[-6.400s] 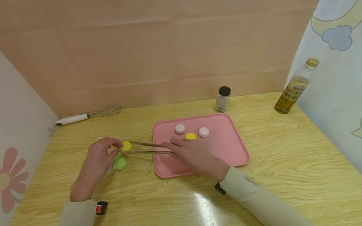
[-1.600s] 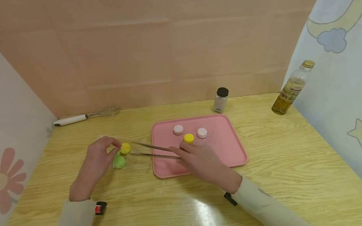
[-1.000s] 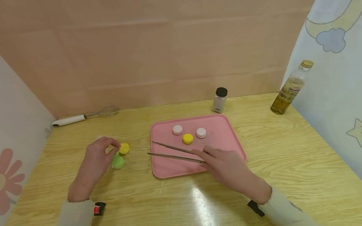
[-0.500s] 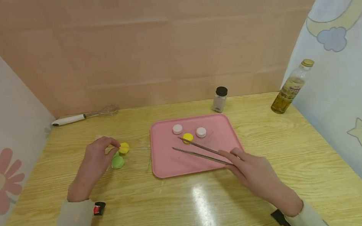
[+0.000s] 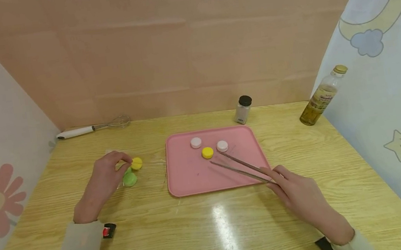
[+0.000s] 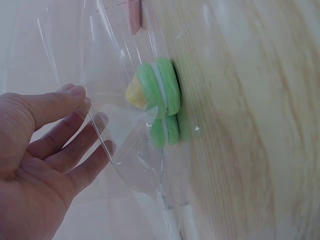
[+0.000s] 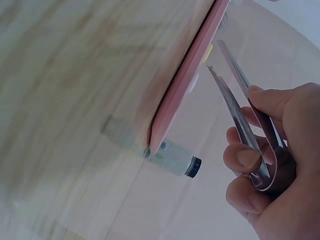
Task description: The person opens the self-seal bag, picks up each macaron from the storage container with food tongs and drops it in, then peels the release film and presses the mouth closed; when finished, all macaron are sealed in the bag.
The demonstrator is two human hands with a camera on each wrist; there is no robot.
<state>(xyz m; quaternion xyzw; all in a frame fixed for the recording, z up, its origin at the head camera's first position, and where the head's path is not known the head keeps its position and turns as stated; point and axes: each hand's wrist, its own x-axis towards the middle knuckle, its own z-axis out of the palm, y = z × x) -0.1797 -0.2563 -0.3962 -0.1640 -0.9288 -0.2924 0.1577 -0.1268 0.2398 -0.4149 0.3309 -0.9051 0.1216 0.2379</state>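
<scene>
In the left wrist view my left hand (image 6: 55, 135) pinches the edge of a clear plastic bag (image 6: 112, 95) between thumb and finger. Inside it sit two green macarons (image 6: 160, 85), one behind the other, and a yellow macaron (image 5: 136, 164). My right hand (image 5: 303, 196) grips metal tongs (image 5: 242, 172) near their bent end. Their tips are apart with nothing between them, over the pink tray (image 5: 188, 178). On that tray lie a yellow macaron (image 5: 207, 153) and two pale pink macarons (image 5: 222, 146), close to the tong tips.
A small black-lidded jar (image 5: 242, 110) stands just behind the tray. Farther right is a bottle (image 5: 320, 101) of golden liquid by the wall. A white-handled whisk (image 5: 82, 131) lies along the back left edge of the wooden table (image 5: 185, 238).
My right hand has drawn the tongs away from the bag, rightward across the tray and toward me. The left hand keeps its pinch on the bag; the macarons stay put.
</scene>
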